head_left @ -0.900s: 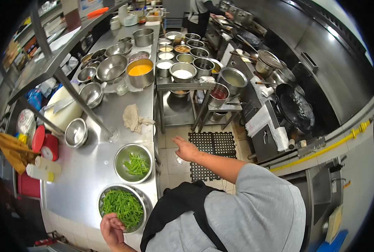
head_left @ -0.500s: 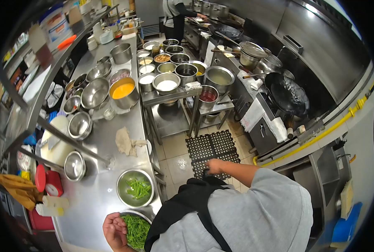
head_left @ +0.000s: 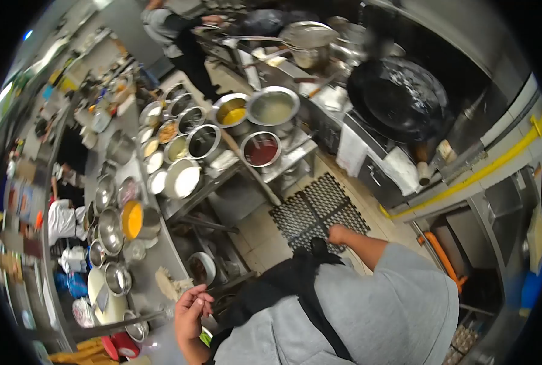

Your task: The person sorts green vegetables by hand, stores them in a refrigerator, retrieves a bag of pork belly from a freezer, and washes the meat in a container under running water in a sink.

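Seemingly between grasps, an empty left hand [head_left: 191,313] hangs half-open near a cloth [head_left: 169,283]; the right hand's [head_left: 339,235] grip is unclear. Any grasp calls for closing fingers.

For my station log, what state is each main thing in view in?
Left grip, raised, fingers curled, apparently empty
Right grip, blurred, contents unclear
Green-filled bowl, mostly hidden
Cloth, crumpled on the counter
Mat, flat on the floor
Wok, uncovered
Strainer, resting atop a pot
Orange-filled pot, uncovered
Red-filled pot, uncovered
White-filled pot, uncovered
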{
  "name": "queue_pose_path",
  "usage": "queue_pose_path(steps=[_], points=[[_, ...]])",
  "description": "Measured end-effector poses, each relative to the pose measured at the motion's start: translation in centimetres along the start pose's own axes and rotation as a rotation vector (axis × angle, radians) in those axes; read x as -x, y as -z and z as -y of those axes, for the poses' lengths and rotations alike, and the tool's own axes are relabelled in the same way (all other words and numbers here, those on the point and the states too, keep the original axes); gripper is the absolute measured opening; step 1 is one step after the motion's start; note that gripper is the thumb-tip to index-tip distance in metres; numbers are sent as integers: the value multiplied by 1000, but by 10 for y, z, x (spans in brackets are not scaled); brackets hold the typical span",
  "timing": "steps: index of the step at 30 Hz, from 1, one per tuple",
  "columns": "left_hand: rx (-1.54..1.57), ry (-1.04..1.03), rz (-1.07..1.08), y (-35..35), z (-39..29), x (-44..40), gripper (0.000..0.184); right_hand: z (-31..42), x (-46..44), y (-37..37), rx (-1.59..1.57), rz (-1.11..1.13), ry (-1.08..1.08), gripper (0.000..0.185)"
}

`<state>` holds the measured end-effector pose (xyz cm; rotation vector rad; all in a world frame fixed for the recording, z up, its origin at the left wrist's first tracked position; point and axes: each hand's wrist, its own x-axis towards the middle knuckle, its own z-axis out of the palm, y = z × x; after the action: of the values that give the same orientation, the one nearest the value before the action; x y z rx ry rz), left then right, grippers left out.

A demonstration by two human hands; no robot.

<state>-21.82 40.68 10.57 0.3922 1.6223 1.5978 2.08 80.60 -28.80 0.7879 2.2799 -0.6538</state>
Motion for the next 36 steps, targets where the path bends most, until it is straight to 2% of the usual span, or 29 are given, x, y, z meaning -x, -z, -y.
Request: queue_pose_path(steps=[1, 2, 3, 5, 6, 8, 9, 10, 11, 13, 14, 16, 18, 19, 20, 22, 24, 27, 28, 30, 31, 33, 34, 36], points=[[-109, 83, -30, -14, 1, -21, 35, -12, -9, -2, -5, -80, 98, 44], [-223, 175, -67, -26, 3, -38, 33, -21, -37, -6, 41, 50, 60, 41], [-243, 239, -60, -42, 3, -58, 30, -23, -21, 35, -242, 182, -92, 38], [-250, 306, -16, -65, 0, -84, 32, -31, -27, 60, -209, -311, 110, 33], [-257, 321, 19, -75, -1, -97, 33, -54, -62, 62, -157, -242, 255, 27], [-286, 342, 80, -83, -3, -121, 34, -65, -92, 86, -996, -92, -43, 13], [-316, 338, 144, -85, -4, -135, 36, -67, -101, 111, -1359, -181, -79, 15], [-309, 339, 153, -87, -5, -148, 36, -73, -126, 127, -1505, -406, -215, 19], [-297, 367, 134, -88, -6, -163, 36, -51, -103, 192, -1659, -429, -251, 23], [-283, 388, 144, -79, -4, -197, 36, -43, -117, 271, -1859, -494, -202, 27], [-271, 376, 155, -75, -6, -212, 36, -43, -122, 308, -1999, -454, -72, 49], [-214, 384, 187, -70, -12, -250, 34, -41, -146, 377, -2306, -568, -105, 78], [-182, 359, 208, -63, -17, -287, 32, -53, -176, 419, -2483, -581, -42, 107], [-165, 349, 220, -60, -27, -308, 31, -59, -193, 432, -2485, -572, -4, 116], [-146, 332, 235, -58, -34, -332, 31, -74, -217, 437, -2534, -467, 14, 121], [-111, 334, 262, -50, -43, -379, 30, -72, -221, 464, -2572, -462, -31, 114], [-138, 318, 335, -51, -63, -416, 30, -82, -243, 469, -2704, -374, 51, 89], [-108, 295, 516, -58, -94, -466, 33, -69, -215, 520, -2660, -570, -174, 55], [-92, 299, 556, -62, -104, -481, 34, -92, -213, 536, -2558, -529, -146, 40], [-74, 281, 595, -69, -114, -504, 34, -130, -251, 541, -1981, -1020, -406, 29], [-117, 264, 604, -74, -117, -516, 34, -122, -228, 548, -1990, -1036, -416, 29], [-132, 250, 640, -79, -122, -537, 33, -84, -153, 586, -2295, -988, -233, 21], [-105, 287, 634, -82, -122, -543, 33, -91, -142, 592, -2291, -1004, -225, 21], [-104, 264, 634, -91, -116, -553, 34, -110, -118, 590, -2315, -921, 154, 20]])
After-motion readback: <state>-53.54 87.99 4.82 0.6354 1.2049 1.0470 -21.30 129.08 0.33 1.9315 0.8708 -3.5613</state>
